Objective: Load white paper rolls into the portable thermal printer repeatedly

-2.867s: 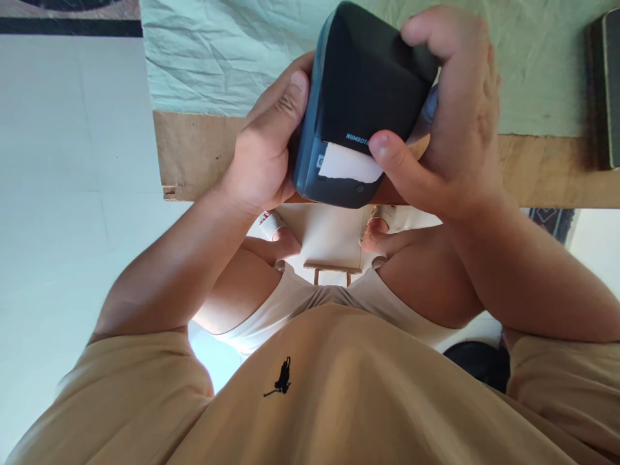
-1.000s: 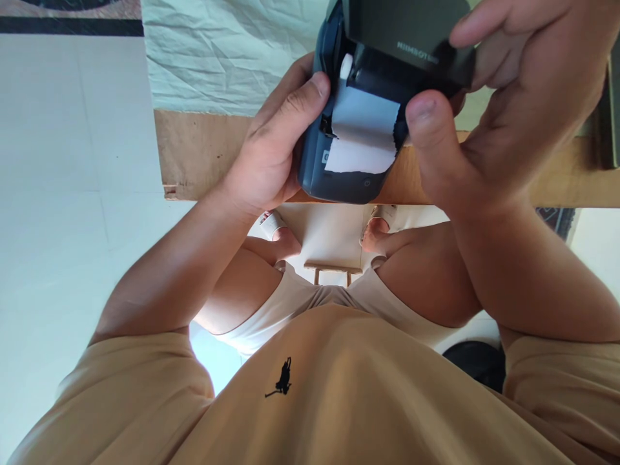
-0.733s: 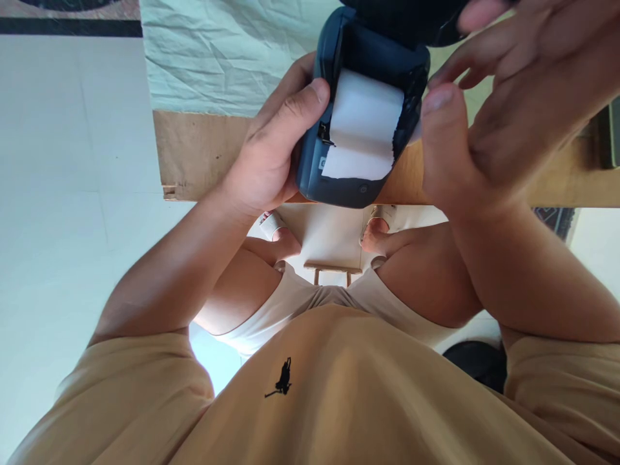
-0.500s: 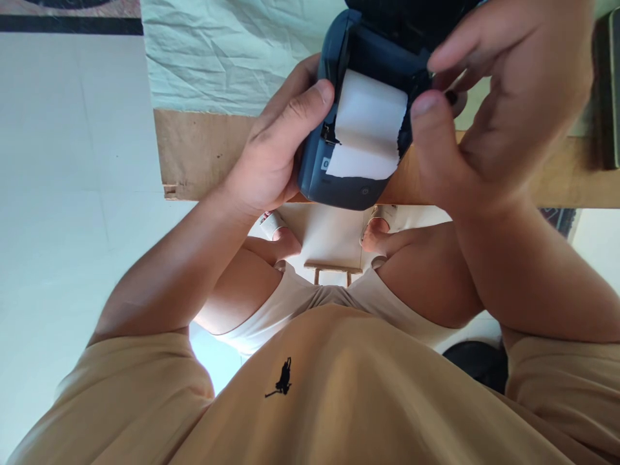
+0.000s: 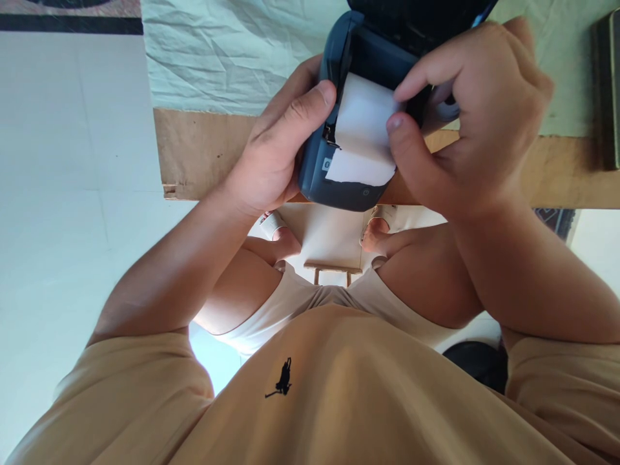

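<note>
Printer (image 5: 343,196) at 12 o'clock of view, over near table edge (image 5: 203,155), lid (image 5: 416,22) open toward 1. Left hand (image 5: 285,132) grasps its 9 o'clock side. Right hand (image 5: 479,110): thumb and index at 3 o'clock edge of paper roll (image 5: 365,116); pinching or just touching, can't tell. Pale object behind right fingers, unclear. Printer likely stiff, lightish, smooth: hold by sides. Paper light, tears easily; take roll by its ends.
</note>
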